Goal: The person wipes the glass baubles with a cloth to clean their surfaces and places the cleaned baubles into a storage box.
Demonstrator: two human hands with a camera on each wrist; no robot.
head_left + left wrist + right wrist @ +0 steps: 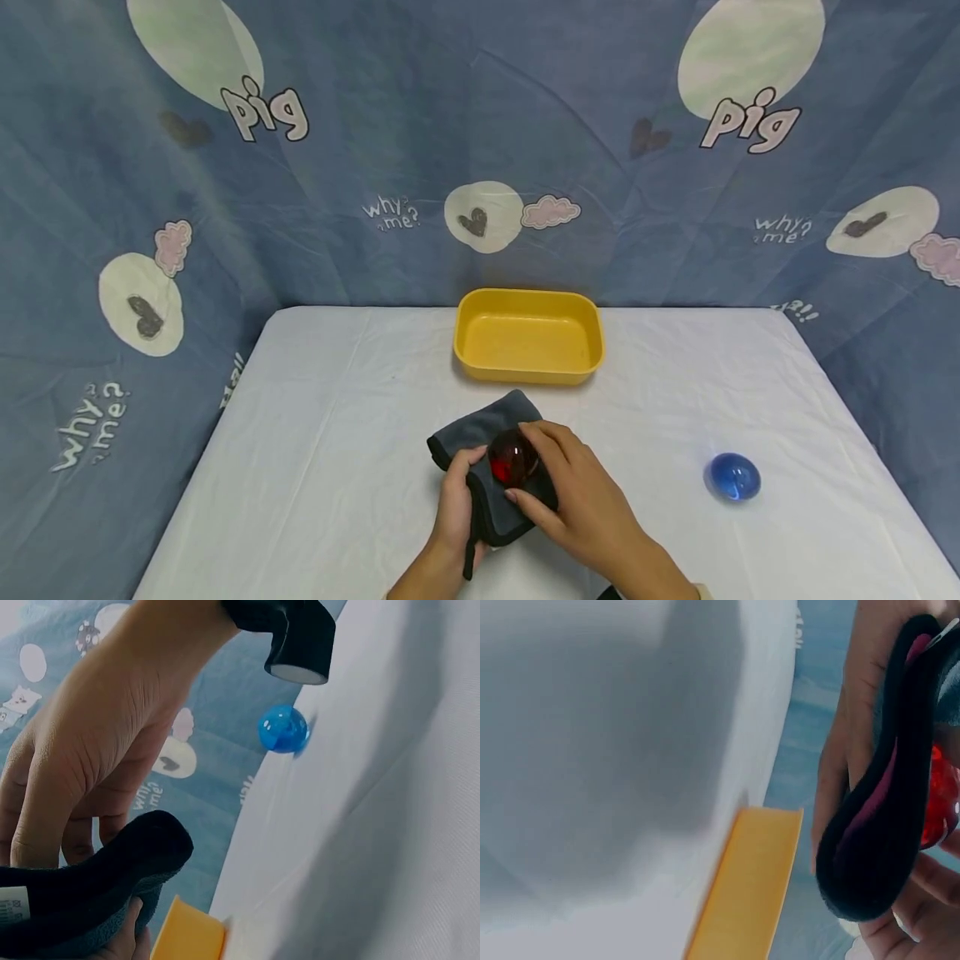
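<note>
A grey cloth with black edging (501, 515), folded over in layers, is held up off the table by my left hand (452, 512), its thumb on the near left edge. On top of the cloth sits a clear, glassy red ball (512, 458). My right hand (585, 504) grips this ball from the right, thumb below and fingers above. In the right wrist view the red ball (939, 802) shows partly behind the folded cloth (885, 817). The left wrist view hides the ball behind the cloth (97, 892).
A clear blue ball (735, 477) lies on the white-covered table (337, 500) to the right of my hands. Beyond them, near the table's back edge, stands a yellow rectangular tub (528, 377). A blue printed curtain (420, 125) hangs behind and along both sides.
</note>
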